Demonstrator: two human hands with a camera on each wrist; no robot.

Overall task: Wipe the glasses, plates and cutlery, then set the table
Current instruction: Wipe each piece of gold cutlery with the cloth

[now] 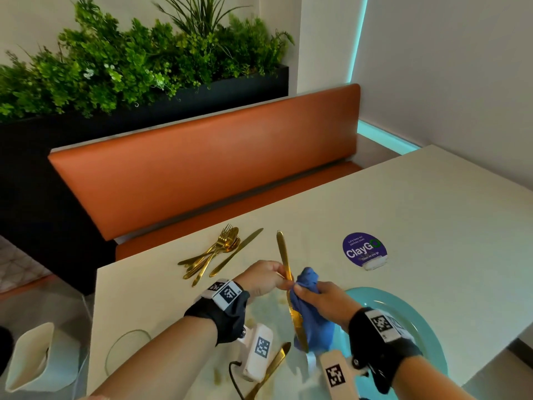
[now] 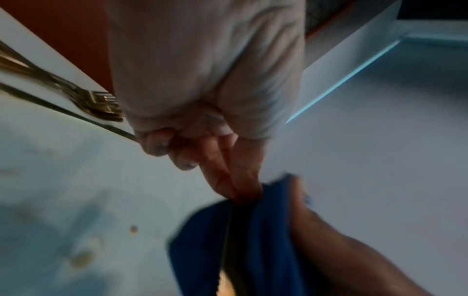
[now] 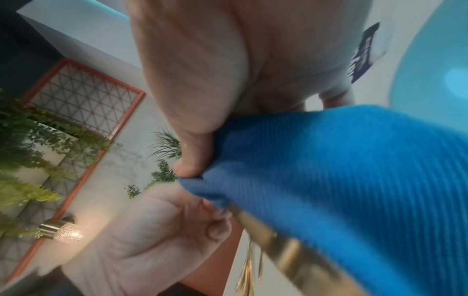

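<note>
My left hand (image 1: 266, 277) pinches the handle of a gold knife (image 1: 284, 255) held above the table, its blade end pointing back toward me. My right hand (image 1: 320, 298) grips a blue cloth (image 1: 310, 310) wrapped round the knife just below the left fingers. In the right wrist view the cloth (image 3: 329, 170) covers the gold blade (image 3: 286, 246). In the left wrist view my left hand (image 2: 202, 140) is curled, with the cloth (image 2: 215, 240) below it. A pile of gold cutlery (image 1: 219, 251) lies at the table's far left. A light blue plate (image 1: 409, 319) sits under my right wrist.
Another gold knife (image 1: 271, 368) lies near the front edge. A clear glass rim (image 1: 127, 350) shows at the front left. A purple sticker (image 1: 364, 249) is on the white table (image 1: 403, 203). An orange bench (image 1: 202, 168) and a planter stand behind.
</note>
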